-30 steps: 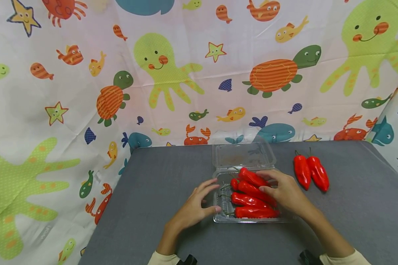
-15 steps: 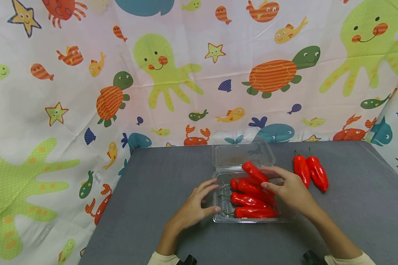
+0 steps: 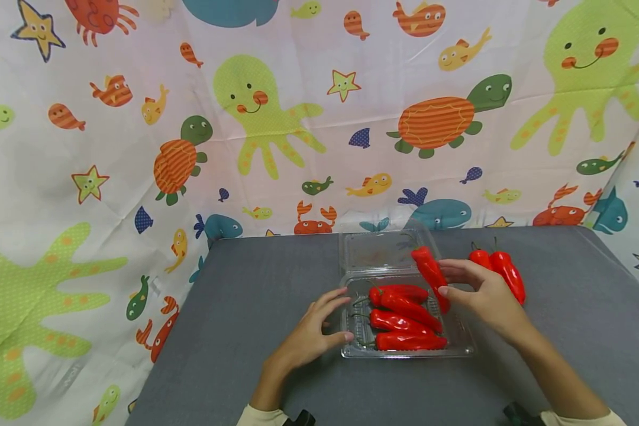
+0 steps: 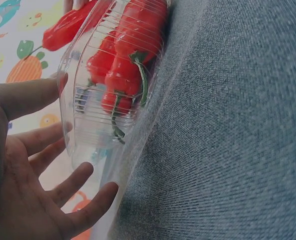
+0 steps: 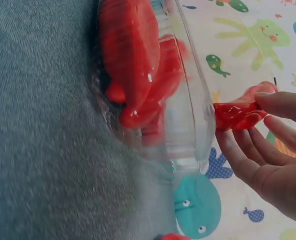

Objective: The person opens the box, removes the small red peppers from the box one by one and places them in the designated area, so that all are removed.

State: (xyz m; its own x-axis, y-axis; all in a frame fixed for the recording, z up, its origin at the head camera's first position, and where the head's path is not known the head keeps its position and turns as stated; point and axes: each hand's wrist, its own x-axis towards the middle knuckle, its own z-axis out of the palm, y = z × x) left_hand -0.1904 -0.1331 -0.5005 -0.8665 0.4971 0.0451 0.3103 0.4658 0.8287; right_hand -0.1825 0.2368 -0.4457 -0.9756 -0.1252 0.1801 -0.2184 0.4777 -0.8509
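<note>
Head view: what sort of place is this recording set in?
Probably a staged tabletop recording booth, not a real kitchen: a grey cloth-covered table is walled by a cartoon sea-animal curtain, with only a clear clamshell box and red peppers as props.

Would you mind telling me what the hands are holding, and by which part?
The right hand pinches a red pepper near its lower end. The left hand holds nothing, touching the clear plastic container.

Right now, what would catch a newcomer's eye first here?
The red pepper pinched in the right hand, lifted above the clear clamshell box mid-table. Four more peppers lie inside it; the left hand touches its left edge. Behind hangs a bright sea-creature curtain.
</note>
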